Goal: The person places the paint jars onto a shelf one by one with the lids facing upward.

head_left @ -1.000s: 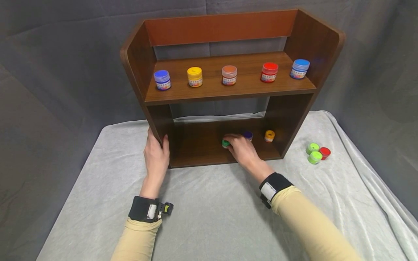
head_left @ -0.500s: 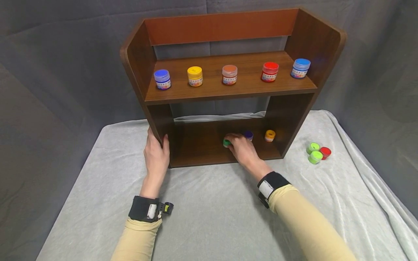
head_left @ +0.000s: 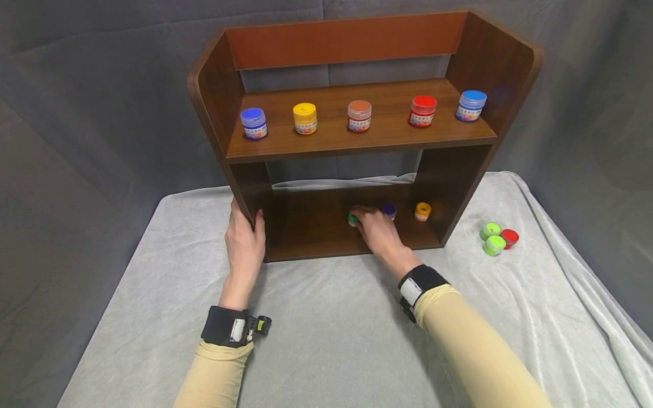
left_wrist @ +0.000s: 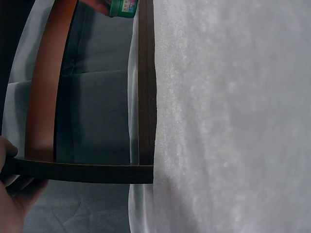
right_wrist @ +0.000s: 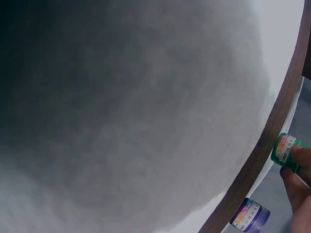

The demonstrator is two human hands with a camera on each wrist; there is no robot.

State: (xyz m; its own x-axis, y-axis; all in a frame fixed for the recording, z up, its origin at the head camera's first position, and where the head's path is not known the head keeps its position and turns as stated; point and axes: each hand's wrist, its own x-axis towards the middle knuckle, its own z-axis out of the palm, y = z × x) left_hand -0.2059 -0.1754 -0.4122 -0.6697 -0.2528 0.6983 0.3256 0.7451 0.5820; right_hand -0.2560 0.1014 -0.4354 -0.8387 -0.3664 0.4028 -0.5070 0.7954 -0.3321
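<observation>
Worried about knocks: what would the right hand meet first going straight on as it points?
Probably the gray curtain, through the open back of the shelf, though depth is unclear.

Grey cloth-covered table: dark wooden shelf unit; at right, two light-green paint jars, red-lidded jar, clustered. Upper board, left to right: blue-violet jar, yellow jar, brown jar, red jar, blue jar. Lower board: purple jar, orange jar.

Looks like a makeshift recording booth. Curtained behind and at both sides with dark-grey fabric drapes, around a pale-grey cloth-covered tabletop, with a small black wrist-worn camera.
</observation>
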